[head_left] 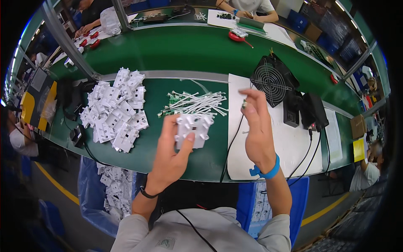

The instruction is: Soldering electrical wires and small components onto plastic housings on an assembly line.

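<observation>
My left hand [170, 161] holds a white plastic housing [200, 133] with its thumb across the face. The piece is squarish, with small tabs along its edges and a dark hole in the middle. To the right, my right hand [259, 136], wearing a blue wrist strap [270, 168], is raised over a white sheet. Between its thumb and fingers is a small green circuit board [244, 103], partly hidden. Beyond the housing lies a bundle of white cables [205, 103] with small green boards at the left ends. A heap of similar white housings [115, 107] sits on the left.
A fan with a wire guard [270, 82] and a black power box [315, 111] stand at the right, with cables trailing over the white sheet [273, 147]. Below the table's front edge are a lined bin of white parts [113, 189] and a blue bin [300, 201]. Co-workers sit across.
</observation>
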The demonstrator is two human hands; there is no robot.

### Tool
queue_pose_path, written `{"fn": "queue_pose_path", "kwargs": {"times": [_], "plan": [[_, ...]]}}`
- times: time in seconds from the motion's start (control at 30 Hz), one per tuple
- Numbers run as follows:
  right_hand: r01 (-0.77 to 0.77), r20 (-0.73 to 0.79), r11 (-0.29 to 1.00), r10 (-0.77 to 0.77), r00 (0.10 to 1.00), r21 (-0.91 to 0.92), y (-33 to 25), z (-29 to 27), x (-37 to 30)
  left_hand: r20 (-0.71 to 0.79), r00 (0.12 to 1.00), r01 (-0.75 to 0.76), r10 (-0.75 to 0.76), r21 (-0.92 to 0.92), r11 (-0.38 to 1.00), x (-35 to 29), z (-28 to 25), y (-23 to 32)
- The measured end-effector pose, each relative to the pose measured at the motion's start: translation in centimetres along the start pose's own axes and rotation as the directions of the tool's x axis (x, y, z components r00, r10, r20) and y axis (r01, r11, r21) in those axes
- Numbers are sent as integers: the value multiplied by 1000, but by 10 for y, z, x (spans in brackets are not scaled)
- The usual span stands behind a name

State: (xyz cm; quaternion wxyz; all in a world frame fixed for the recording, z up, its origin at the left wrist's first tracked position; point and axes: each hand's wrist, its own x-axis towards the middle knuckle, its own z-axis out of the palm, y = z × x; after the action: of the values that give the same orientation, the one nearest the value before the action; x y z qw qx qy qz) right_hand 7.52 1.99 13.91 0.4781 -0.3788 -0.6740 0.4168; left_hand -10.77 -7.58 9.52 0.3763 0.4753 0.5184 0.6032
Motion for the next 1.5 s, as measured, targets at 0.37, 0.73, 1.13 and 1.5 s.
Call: {"fn": "queue_pose_path", "kwargs": {"times": [0.37, 0.73, 1.13, 1.5], "plan": [[71, 141, 997, -65, 988, -43, 22, -23, -13, 133, 987, 85, -85, 8, 996, 15, 38, -31], [167, 269, 919, -71, 961, -356, 25, -44, -11, 166, 985, -82, 53, 169, 982, 15, 46, -36], [-24, 131, 935, 75, 988, -354, 55, -24, -30, 90, 992, -118, 90, 385, 915, 26, 73, -39], [220, 49, 917, -216, 975, -334, 50, -17, -50, 57, 996, -79, 62, 381, 921, 61, 83, -37]]}}
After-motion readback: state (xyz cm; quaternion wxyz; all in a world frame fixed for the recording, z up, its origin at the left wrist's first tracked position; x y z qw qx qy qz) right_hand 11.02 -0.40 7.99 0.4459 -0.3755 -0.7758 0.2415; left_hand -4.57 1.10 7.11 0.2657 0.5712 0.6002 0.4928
